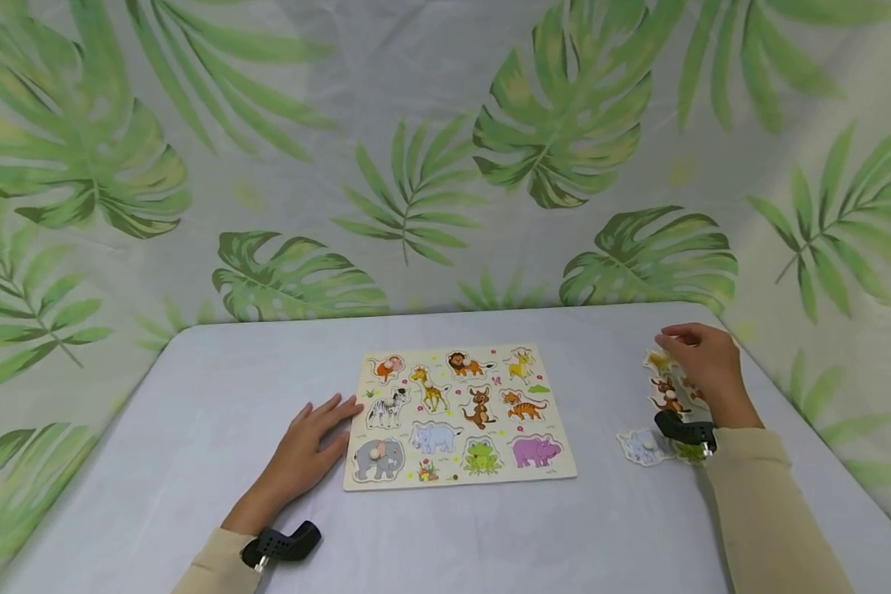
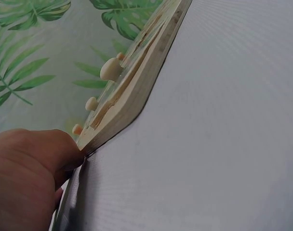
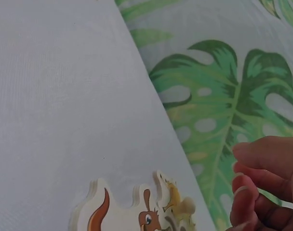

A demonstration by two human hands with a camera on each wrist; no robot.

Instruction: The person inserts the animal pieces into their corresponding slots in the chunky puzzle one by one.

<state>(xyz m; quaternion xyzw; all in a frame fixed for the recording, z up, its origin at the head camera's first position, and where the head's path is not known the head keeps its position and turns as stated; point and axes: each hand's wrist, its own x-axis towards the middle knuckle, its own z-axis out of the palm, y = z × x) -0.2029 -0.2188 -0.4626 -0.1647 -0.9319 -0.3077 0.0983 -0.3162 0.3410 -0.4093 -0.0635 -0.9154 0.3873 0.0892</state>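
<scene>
A wooden animal puzzle board (image 1: 464,478) lies on the table, with knobs (image 2: 111,69) standing up from it in the left wrist view. My left hand (image 1: 308,450) rests at the board's left edge, fingers spread and touching it. Over the loose puzzle pieces on the right is my right hand (image 1: 705,363), its fingers loosely bent with nothing between them. Below it lie a kangaroo piece (image 1: 668,396) and a yellow animal piece (image 1: 657,360). Nearer the front are a pale blue animal piece (image 1: 642,446) and a green piece (image 1: 690,452), partly hidden by the wrist camera.
A white cloth covers the table (image 1: 215,404). Behind it hangs a backdrop (image 1: 431,280) printed with green leaves. The loose pieces lie close to the table's right edge, and some overlap in the right wrist view.
</scene>
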